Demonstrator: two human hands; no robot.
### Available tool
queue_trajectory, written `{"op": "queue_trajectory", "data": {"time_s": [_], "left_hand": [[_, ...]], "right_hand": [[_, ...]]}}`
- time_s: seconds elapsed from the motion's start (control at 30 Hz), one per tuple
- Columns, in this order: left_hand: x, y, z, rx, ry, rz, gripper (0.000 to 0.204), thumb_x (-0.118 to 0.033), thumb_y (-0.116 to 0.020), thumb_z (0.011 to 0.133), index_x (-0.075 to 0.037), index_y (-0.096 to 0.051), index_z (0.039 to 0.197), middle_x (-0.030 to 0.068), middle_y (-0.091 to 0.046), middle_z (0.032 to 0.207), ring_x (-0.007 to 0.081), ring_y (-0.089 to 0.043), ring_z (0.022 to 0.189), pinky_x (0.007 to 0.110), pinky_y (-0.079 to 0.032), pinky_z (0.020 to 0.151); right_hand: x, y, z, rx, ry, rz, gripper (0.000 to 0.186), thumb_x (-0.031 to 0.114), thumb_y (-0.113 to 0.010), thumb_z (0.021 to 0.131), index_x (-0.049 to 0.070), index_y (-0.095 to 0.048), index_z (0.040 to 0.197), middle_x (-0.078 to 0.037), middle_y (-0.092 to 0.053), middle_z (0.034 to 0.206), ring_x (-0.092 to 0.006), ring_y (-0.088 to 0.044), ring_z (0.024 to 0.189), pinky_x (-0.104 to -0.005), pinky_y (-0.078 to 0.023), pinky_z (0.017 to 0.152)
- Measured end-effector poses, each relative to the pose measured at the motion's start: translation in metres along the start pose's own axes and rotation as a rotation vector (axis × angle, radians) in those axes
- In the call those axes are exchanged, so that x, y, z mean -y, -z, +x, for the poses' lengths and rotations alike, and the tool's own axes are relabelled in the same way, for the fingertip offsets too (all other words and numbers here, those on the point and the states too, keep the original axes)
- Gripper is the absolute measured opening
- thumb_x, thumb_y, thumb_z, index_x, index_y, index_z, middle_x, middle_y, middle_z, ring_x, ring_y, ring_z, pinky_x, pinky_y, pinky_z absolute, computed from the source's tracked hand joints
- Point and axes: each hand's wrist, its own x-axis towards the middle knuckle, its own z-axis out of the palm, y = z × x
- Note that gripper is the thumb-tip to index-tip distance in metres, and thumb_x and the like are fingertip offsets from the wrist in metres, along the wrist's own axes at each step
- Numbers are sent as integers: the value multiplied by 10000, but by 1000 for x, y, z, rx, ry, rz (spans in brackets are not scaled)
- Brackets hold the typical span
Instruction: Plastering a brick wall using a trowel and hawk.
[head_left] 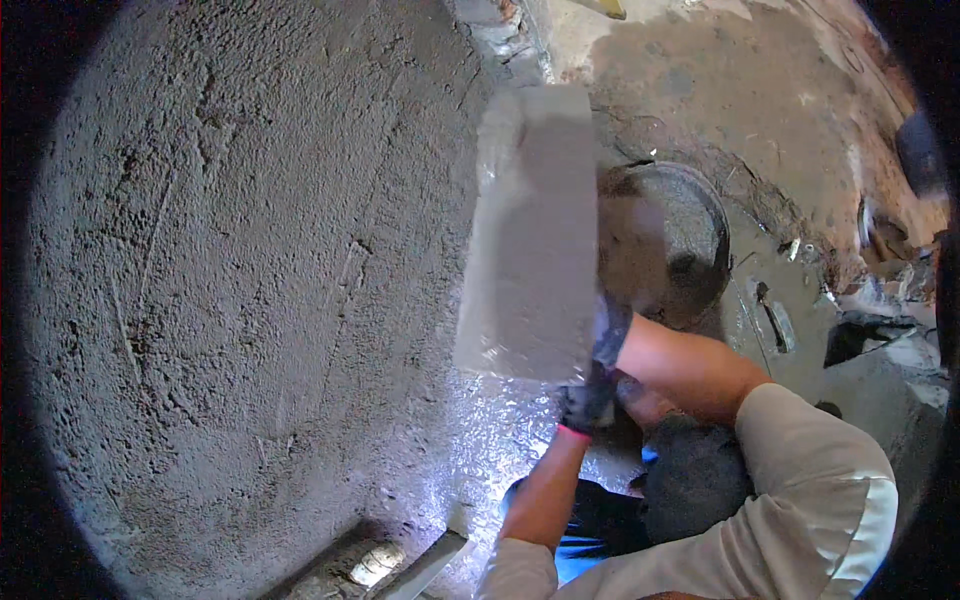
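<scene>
A large flat rectangular plastering float [535, 240], grey and wet with mortar, stands tilted up in front of me beside the rough plastered wall [240, 260]. At its lower right edge is my right hand [612, 335] in a dark glove, closed on it; the fingers are largely behind the float. Just below, my left hand [586, 402], in a dark glove with a pink cuff, is closed at the float's bottom corner, its fingers partly hidden. To the right of the float sits a round basin [722, 215] with grey mortar in it, its left part blurred and covered.
A small tool [776, 320] with a dark handle lies on the wet floor right of the basin. Rubble [895, 300] sits at the far right. Below left, a long straight-edged strip [425, 568] lies near the wall's foot. My knee [695, 475] is below the hands.
</scene>
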Motion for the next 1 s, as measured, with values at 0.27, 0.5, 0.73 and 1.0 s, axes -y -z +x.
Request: {"op": "queue_trajectory", "data": {"time_s": [0.27, 0.5, 0.73, 1.0], "left_hand": [[12, 23, -47, 155, 612, -768, 299, -103, -558, 820, -14, -526, 1103, 90, -560, 859, 218, -544, 721, 356, -459, 652], [13, 58, -65, -83, 764, -1000, 195, 40, -543, 785, -1, -532, 975, 88, -565, 693, 204, -547, 516, 299, -455, 445], [11, 54, -52, -146, 748, -939, 120, 29, -564, 772, 11, -561, 890, 80, -560, 657, 188, -540, 498, 292, -450, 437], [30, 52, -37, -126, 667, -1040, 132, 27, -581, 759, 17, -571, 890, 69, -563, 662, 173, -543, 508, 281, -453, 444]], "right_hand": [[10, 9, 170, -4, 195, 70, 198, 160, -543, 823, 104, -543, 1013, -39, -530, 737, -173, -542, 643, -370, -507, 608], [-6, -69, 197, -150, 205, -68, 131, 146, -559, 796, 131, -488, 687, -4, -484, 587, -144, -485, 507, -295, -433, 487], [-3, -139, 164, -31, 309, -49, 83, 111, -580, 815, 64, -516, 839, -62, -551, 698, -151, -546, 519, -283, -493, 459], [-40, -97, 147, 272, 180, 100, 551, 219, -538, 871, 155, -257, 1341, -33, -535, 827, -129, -555, 681, -306, -519, 566]]}}
